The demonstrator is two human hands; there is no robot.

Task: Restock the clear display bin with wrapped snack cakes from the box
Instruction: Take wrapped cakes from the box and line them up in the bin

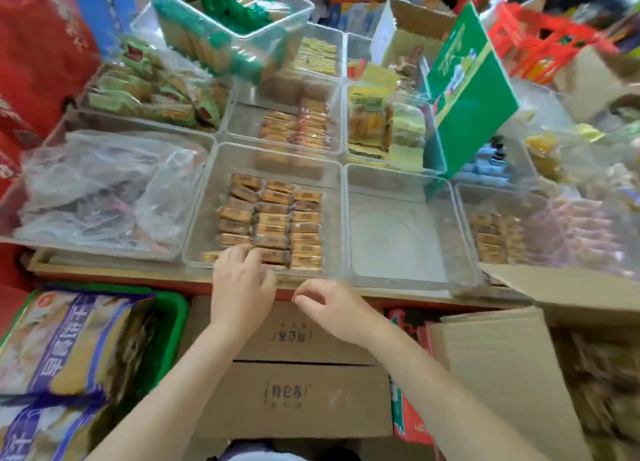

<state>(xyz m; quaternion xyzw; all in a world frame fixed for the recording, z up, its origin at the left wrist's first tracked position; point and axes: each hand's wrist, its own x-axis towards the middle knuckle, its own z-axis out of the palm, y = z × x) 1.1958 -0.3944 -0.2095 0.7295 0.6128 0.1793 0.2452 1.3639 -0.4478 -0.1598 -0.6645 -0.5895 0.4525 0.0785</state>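
A clear display bin (207, 214) at the middle of the shelf holds three rows of brown wrapped snack cakes (273, 218). My left hand (242, 284) reaches over the bin's front wall, its fingers curled down on a cake in the front row. My right hand (332, 308) hovers just outside the front rim, fingers loosely curled and holding nothing. An open cardboard box (512, 367) stands at the lower right, with blurred wrapped cakes (609, 374) inside it.
An empty clear bin (398, 242) sits right of the stocked one. A crumpled plastic bag (104, 190) fills the bin to the left. More snack bins lie behind, with a green box (474, 93) upright. Sealed cartons (294, 398) and a green basket (169, 322) are below.
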